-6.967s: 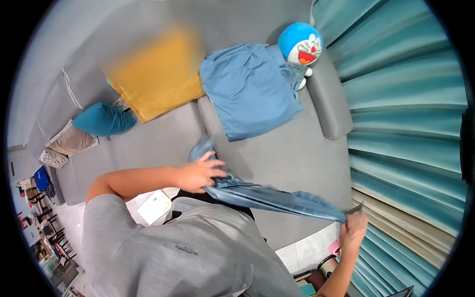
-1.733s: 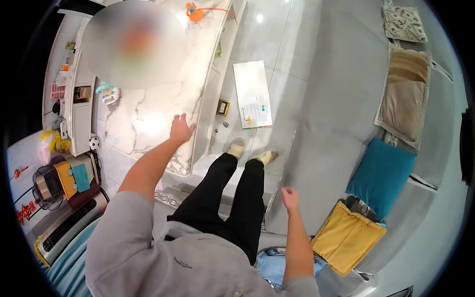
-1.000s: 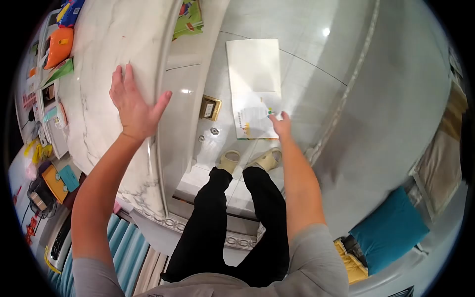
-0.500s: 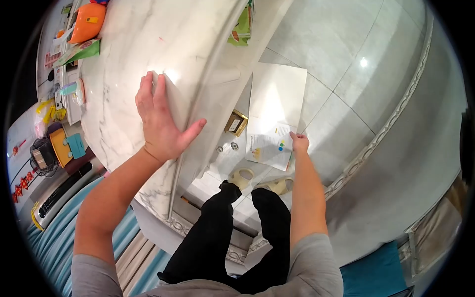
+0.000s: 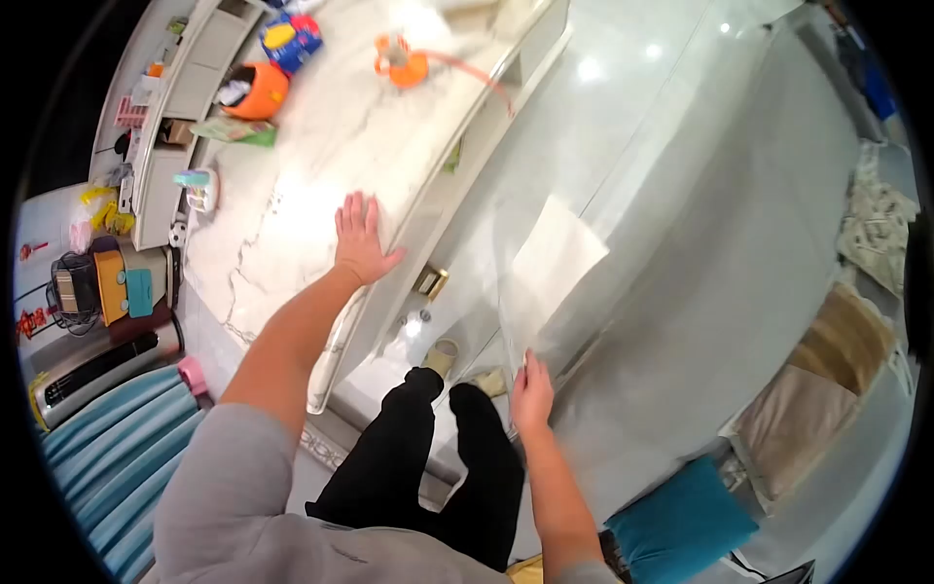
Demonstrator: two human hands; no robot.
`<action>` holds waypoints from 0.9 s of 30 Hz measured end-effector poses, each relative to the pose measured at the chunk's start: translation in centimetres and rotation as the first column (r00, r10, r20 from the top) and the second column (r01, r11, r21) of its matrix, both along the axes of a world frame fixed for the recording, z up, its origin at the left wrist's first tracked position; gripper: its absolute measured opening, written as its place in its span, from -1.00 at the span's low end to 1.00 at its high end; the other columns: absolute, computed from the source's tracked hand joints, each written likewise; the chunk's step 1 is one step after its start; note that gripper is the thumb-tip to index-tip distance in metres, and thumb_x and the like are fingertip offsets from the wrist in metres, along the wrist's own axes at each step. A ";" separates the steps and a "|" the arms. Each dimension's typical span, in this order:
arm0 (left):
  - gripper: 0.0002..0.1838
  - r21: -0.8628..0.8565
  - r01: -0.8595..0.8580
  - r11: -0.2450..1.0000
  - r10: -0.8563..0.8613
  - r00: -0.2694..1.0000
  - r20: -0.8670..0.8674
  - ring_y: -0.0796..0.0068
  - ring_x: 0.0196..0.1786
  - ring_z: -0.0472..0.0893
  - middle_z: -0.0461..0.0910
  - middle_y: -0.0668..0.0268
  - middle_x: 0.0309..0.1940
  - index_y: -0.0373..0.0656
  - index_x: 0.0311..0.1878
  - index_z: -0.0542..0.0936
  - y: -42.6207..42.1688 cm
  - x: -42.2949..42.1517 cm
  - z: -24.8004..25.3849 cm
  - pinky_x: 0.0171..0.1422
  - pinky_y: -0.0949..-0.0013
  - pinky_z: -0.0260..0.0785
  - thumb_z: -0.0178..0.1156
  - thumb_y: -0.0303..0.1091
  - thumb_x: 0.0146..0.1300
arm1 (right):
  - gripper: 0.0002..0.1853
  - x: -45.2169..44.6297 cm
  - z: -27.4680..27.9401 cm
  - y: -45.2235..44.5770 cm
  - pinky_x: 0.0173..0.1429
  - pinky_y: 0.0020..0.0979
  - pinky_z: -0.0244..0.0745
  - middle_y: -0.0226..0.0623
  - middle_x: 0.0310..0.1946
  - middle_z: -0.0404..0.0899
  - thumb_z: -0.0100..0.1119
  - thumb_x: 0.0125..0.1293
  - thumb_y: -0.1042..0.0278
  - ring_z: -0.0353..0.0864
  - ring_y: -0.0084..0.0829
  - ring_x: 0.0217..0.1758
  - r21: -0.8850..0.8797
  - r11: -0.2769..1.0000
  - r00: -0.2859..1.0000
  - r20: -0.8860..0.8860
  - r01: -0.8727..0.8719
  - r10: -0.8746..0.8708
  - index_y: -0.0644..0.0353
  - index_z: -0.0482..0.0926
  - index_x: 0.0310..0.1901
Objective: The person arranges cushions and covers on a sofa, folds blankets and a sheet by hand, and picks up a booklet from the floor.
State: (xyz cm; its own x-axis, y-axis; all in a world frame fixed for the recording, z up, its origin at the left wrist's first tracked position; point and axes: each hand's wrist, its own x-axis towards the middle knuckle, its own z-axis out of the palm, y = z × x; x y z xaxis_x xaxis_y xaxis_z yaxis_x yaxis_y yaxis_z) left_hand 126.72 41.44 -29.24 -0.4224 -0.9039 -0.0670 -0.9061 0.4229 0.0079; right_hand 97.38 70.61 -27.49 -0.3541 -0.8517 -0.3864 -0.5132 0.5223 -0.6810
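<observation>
My left hand (image 5: 362,243) rests flat with fingers spread on the white marble tabletop (image 5: 292,195), close to its right edge. My right hand (image 5: 532,392) is closed on the near end of a large white paper booklet (image 5: 559,258). The booklet is tilted up beside the grey sofa, its far part blank and bright; its near part is blurred and any print on it cannot be made out.
A small gold-framed object (image 5: 431,282) and pale slippers (image 5: 441,357) are on the tiled floor. The grey sofa (image 5: 662,360) borders the right, with a teal cushion (image 5: 681,516). An orange container (image 5: 258,92) and an orange item with a strap (image 5: 401,66) stand on the tabletop.
The booklet, earlier spread low over the floor with its print showing, is now lifted and turned towards the sofa in my right hand. The camera view has shifted; my left hand stays on the tabletop.
</observation>
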 end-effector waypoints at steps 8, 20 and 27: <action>-0.46 0.525 -0.062 0.849 0.396 0.733 -0.554 0.08 0.28 0.42 0.50 -0.02 0.16 -0.30 0.06 0.57 -6.0 -11.8 16.7 0.41 0.15 0.22 0.15 0.06 0.34 | -0.46 -9.7 25.4 4.6 -0.29 -0.09 0.46 -0.09 -0.35 0.47 0.14 0.21 0.55 0.53 -0.02 -0.36 -0.117 0.971 0.938 -0.305 -0.208 0.164 0.07 0.49 0.28; -0.41 0.785 0.616 -0.070 0.563 0.674 -0.479 0.39 0.03 0.59 0.59 0.20 0.04 -0.22 0.30 0.42 0.7 -31.8 44.8 0.11 0.26 0.48 0.03 0.10 0.47 | -0.46 -14.4 47.2 -13.4 -0.25 -0.18 0.54 -0.12 -0.24 0.58 0.13 0.20 0.55 0.61 -0.08 -0.32 -0.397 0.918 0.911 -0.376 0.004 -0.166 0.03 0.50 0.26; -0.51 0.750 0.623 -0.220 0.821 0.534 -0.203 0.25 0.05 0.64 0.58 0.15 0.03 -0.26 0.22 0.43 -9.6 -36.0 49.4 0.23 0.06 0.51 -0.05 -0.02 0.52 | -0.46 -15.9 51.1 -22.9 -0.20 -0.23 0.56 -0.23 -0.22 0.59 0.22 0.18 0.53 0.64 -0.19 -0.22 -0.484 0.844 0.880 -0.474 -0.231 -0.031 -0.03 0.55 0.23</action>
